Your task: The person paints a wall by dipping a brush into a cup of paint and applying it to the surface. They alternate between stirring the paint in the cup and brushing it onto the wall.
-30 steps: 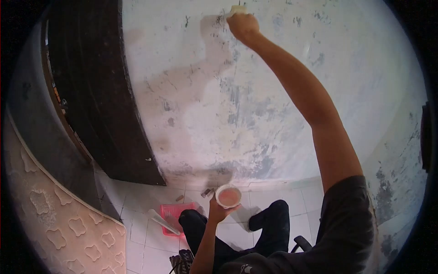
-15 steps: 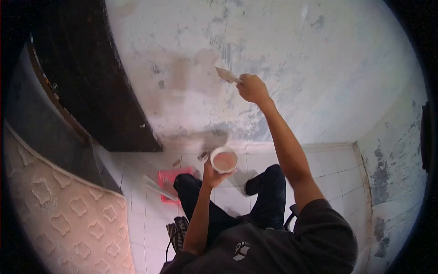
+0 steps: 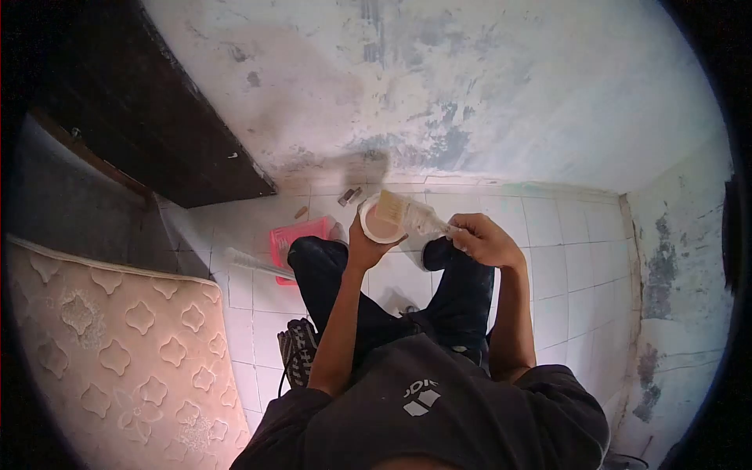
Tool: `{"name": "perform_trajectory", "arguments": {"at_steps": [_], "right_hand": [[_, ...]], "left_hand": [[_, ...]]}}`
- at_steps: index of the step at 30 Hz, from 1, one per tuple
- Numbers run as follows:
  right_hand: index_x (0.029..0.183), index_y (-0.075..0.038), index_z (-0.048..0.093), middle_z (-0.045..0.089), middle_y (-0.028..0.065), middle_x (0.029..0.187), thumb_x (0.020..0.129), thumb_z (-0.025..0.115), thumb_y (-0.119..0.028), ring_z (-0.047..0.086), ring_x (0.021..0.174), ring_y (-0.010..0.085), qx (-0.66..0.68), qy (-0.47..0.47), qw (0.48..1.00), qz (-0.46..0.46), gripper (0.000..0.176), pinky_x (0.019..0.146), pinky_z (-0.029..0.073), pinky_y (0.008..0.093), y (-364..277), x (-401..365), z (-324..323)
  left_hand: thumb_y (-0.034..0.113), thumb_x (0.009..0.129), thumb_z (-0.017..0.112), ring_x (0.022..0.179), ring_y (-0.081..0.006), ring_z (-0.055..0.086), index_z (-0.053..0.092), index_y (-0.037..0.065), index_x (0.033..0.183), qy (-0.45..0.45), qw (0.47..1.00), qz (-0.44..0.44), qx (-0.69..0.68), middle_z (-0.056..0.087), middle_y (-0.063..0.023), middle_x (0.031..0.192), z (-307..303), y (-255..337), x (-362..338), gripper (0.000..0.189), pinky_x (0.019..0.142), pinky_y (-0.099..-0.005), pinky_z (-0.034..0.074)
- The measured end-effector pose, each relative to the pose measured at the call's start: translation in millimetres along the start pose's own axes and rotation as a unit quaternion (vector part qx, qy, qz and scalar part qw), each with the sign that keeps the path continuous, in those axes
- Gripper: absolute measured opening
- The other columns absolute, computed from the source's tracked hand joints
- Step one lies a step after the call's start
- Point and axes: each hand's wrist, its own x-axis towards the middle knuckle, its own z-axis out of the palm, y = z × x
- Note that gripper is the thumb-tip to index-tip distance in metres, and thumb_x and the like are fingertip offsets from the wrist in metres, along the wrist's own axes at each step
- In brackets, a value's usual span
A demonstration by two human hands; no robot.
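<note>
My left hand (image 3: 366, 251) is wrapped around a round white tub (image 3: 385, 241) with pale pinkish paint inside, held above my knees. A wide paintbrush (image 3: 415, 215) is gripped by its handle in my right hand (image 3: 487, 241). Its pale bristles point left and overlap the tub's opening in this view. The brush's ferrule and handle are smeared with whitish paint.
Ahead stands a patchy white wall (image 3: 501, 102) with grey scuffs. A dark door (image 3: 149, 102) is at the left, above a pink quilted mattress (image 3: 117, 352). On the tiled floor (image 3: 560, 274) lie a pink basket (image 3: 280, 244) and small pieces near the wall.
My right hand has brought the paintbrush down from the wall to the tub. The tub stays in my left hand, and the view has tilted downward.
</note>
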Motion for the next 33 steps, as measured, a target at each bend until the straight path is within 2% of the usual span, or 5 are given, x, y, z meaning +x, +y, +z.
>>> {"name": "perform_trajectory", "arguments": {"at_steps": [1,5,7,19,33], "right_hand": [[0.082,0.003,0.061,0.056,0.0107,0.061,0.087,0.054,-0.014,0.056,0.057,0.02,-0.055,0.03,0.998,0.016,0.019,0.054,0.042,0.0359,-3,-6,1],[0.083,0.004,0.061,0.059,0.0195,0.065,0.085,0.055,-0.018,0.062,0.063,0.0316,-0.125,0.067,0.989,0.053,0.023,0.058,0.045,0.0423,-2,-17,-1],[0.084,0.004,0.063,0.062,0.0248,0.073,0.083,0.055,-0.022,0.063,0.073,0.0414,-0.234,0.071,0.97,0.002,0.027,0.065,0.047,0.0494,3,-15,-5],[0.086,0.001,0.066,0.066,0.0254,0.088,0.08,0.055,-0.031,0.064,0.087,0.0411,-0.352,0.001,0.921,0.165,0.034,0.078,0.051,0.0476,-23,-1,-2],[0.088,0.001,0.066,0.066,0.0241,0.092,0.078,0.055,-0.029,0.064,0.089,0.0405,-0.348,0.015,0.922,0.165,0.033,0.079,0.051,0.0475,-26,2,-14]], "left_hand": [[0.02,0.058,0.092,0.105,-0.0242,0.061,0.05,0.002,0.122,-0.006,1.0,-0.004,0.005,0.062,-0.0128,0.114,3,1,-1,0.078,0.093,-0.0371,0.049],[0.021,0.057,0.092,0.106,-0.0255,0.061,0.05,0.001,0.122,-0.014,1.0,0.0,0.026,0.062,-0.0133,0.115,18,-2,-2,0.079,0.093,-0.0373,0.049],[0.023,0.056,0.092,0.106,-0.0273,0.061,0.051,0.002,0.122,-0.01,0.999,0.006,0.042,0.062,-0.014,0.115,27,-2,-3,0.081,0.092,-0.0385,0.049],[0.02,0.058,0.091,0.11,-0.03,0.058,0.05,0.004,0.124,-0.102,0.994,0.014,0.045,0.058,-0.0136,0.117,60,15,-24,0.079,0.093,-0.0393,0.047],[0.018,0.057,0.092,0.107,-0.0227,0.059,0.05,0.003,0.124,-0.128,0.991,-0.008,-0.04,0.059,-0.0108,0.117,77,14,-20,0.08,0.094,-0.0354,0.047]]}}
